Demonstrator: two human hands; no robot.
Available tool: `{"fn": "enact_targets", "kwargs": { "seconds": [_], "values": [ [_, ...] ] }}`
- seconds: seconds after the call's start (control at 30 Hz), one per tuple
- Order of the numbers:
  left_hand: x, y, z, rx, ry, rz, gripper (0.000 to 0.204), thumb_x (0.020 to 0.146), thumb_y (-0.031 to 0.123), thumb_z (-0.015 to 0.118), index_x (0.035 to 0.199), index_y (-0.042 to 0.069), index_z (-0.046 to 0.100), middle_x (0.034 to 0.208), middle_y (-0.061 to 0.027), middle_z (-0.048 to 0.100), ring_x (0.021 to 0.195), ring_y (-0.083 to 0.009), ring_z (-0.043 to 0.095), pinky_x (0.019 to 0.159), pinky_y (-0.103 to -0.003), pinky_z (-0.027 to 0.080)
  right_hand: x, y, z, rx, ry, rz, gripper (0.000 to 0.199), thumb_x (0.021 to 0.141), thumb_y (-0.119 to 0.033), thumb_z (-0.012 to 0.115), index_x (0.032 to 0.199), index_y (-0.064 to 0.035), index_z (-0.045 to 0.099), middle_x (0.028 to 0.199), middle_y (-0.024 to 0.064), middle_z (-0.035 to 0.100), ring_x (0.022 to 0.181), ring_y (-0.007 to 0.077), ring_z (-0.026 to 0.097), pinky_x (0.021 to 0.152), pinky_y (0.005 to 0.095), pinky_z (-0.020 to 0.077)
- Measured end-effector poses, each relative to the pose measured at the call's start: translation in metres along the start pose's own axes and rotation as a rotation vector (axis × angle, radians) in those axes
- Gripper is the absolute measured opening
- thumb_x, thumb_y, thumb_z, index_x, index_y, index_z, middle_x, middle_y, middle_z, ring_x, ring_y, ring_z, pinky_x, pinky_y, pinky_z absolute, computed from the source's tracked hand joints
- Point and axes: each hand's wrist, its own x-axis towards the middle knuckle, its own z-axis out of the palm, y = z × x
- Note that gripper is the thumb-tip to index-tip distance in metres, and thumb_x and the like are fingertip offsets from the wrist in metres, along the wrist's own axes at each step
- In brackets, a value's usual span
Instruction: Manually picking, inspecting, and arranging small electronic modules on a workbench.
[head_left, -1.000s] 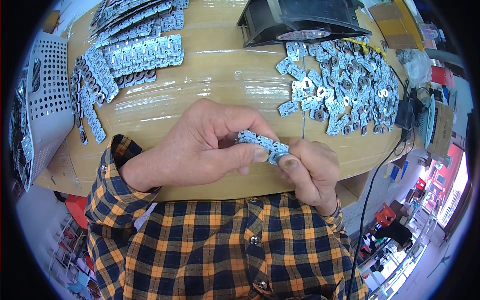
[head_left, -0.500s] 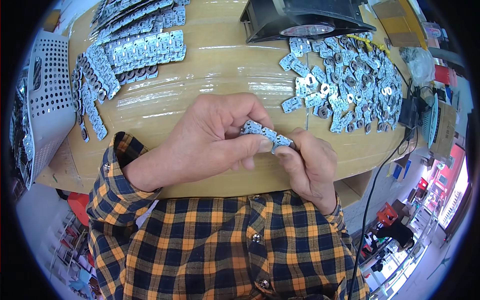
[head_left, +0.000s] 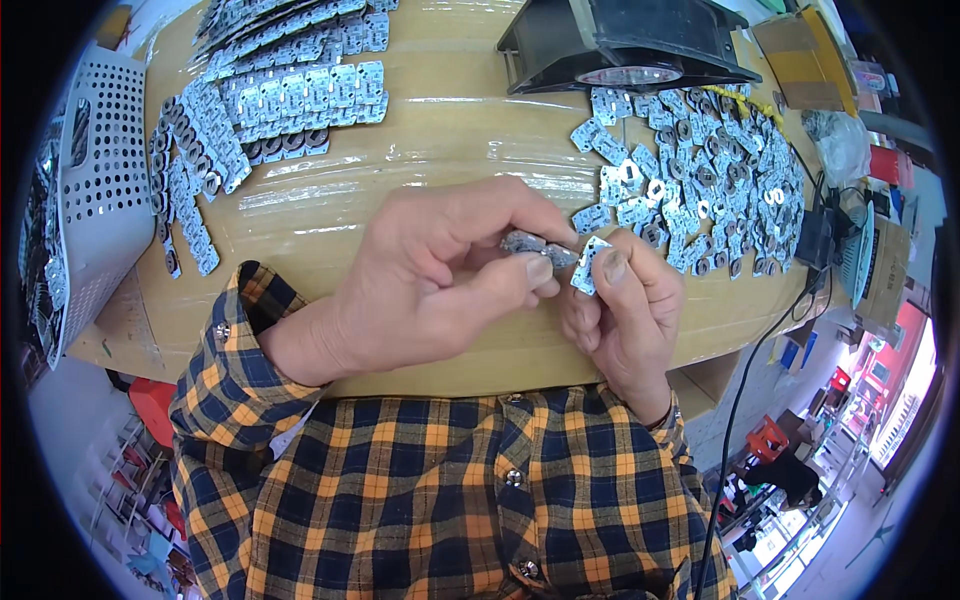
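Over the near part of the table, my left hand (head_left: 450,275) pinches a short strip of small circuit boards (head_left: 538,246) between thumb and fingers, tilted so its dark side shows. Close beside it, my right hand (head_left: 630,300) is closed on a single small circuit board (head_left: 590,266), its pale printed face up under the thumb. The two pieces nearly meet; whether they touch, I cannot tell. Beyond my right hand spreads a loose pile of similar small boards (head_left: 690,190), some with round dark parts. Past my left hand lie stacked strips of boards (head_left: 300,95) in rows.
A black fan (head_left: 630,45) stands at the back behind the pile. To the left is a grey perforated plastic basket (head_left: 105,180). A black cable (head_left: 745,390) runs down on the right, near a cardboard box (head_left: 800,55). Another person (head_left: 790,480) is in the background.
The strip spanned both hands before; now a single board sits apart in my right hand. The strip in my left hand has turned from its pale face to its dark side.
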Motion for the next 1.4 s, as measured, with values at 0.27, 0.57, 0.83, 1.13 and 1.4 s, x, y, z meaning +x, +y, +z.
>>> {"fn": "enact_targets", "kwargs": {
  "seconds": [0.27, 0.57, 0.83, 1.13, 1.4],
  "values": [
    [0.003, 0.002, 0.000, 0.606, 0.039, 0.367, 0.021, 0.082, -0.005, 0.067, 0.102, -0.002, 0.066, 0.084, -0.0112, 0.068, 0.069, -0.0193, 0.067, 0.060, -0.024, 0.050, -0.001, -0.001, 0.000, -0.071, -0.006, 0.003, 0.030, 0.101, -0.020, 0.049, 0.077, -0.0038, 0.054, 0.056, -0.0034, 0.048, 0.045, 0.0012, 0.039, 0.043, 0.0188, 0.0281],
    [0.003, 0.003, -0.001, 0.567, 0.085, 0.318, 0.020, 0.082, -0.003, 0.068, 0.102, 0.000, 0.066, 0.084, -0.0105, 0.068, 0.071, -0.0189, 0.068, 0.061, -0.026, 0.051, 0.002, 0.001, 0.001, -0.054, -0.017, 0.000, 0.029, 0.101, -0.019, 0.047, 0.077, -0.0036, 0.047, 0.054, 0.0008, 0.045, 0.039, 0.0062, 0.035, 0.038, 0.0220, 0.0282],
    [0.003, 0.003, -0.001, 0.596, 0.015, 0.302, 0.019, 0.083, -0.001, 0.068, 0.103, 0.001, 0.067, 0.083, -0.0079, 0.069, 0.068, -0.0138, 0.065, 0.059, -0.025, 0.049, 0.000, -0.004, 0.012, 0.000, 0.159, 0.030, 0.030, 0.101, -0.021, 0.050, 0.076, -0.0046, 0.048, 0.054, -0.0002, 0.045, 0.040, 0.0052, 0.036, 0.038, 0.0211, 0.0279],
    [0.004, 0.001, -0.007, 0.488, 0.019, 0.113, 0.023, 0.086, 0.001, 0.067, 0.108, -0.001, 0.066, 0.091, -0.0069, 0.065, 0.073, -0.0084, 0.062, 0.059, -0.022, 0.049, 0.004, -0.006, -0.013, -1.072, 0.307, -0.432, 0.020, 0.096, -0.007, 0.057, 0.078, 0.0011, 0.055, 0.057, 0.0032, 0.049, 0.047, 0.0100, 0.045, 0.045, 0.0268, 0.0339],
    [0.001, 0.002, -0.002, -0.161, -0.012, -0.223, 0.023, 0.092, 0.001, 0.061, 0.114, -0.004, 0.062, 0.089, -0.0065, 0.067, 0.076, -0.0076, 0.064, 0.067, -0.021, 0.055, -0.002, -0.017, -0.005, -0.671, 0.107, -0.268, 0.016, 0.095, -0.006, 0.058, 0.081, 0.0027, 0.059, 0.060, 0.0051, 0.051, 0.049, 0.0129, 0.049, 0.048, 0.0273, 0.0370]
  ]
}}
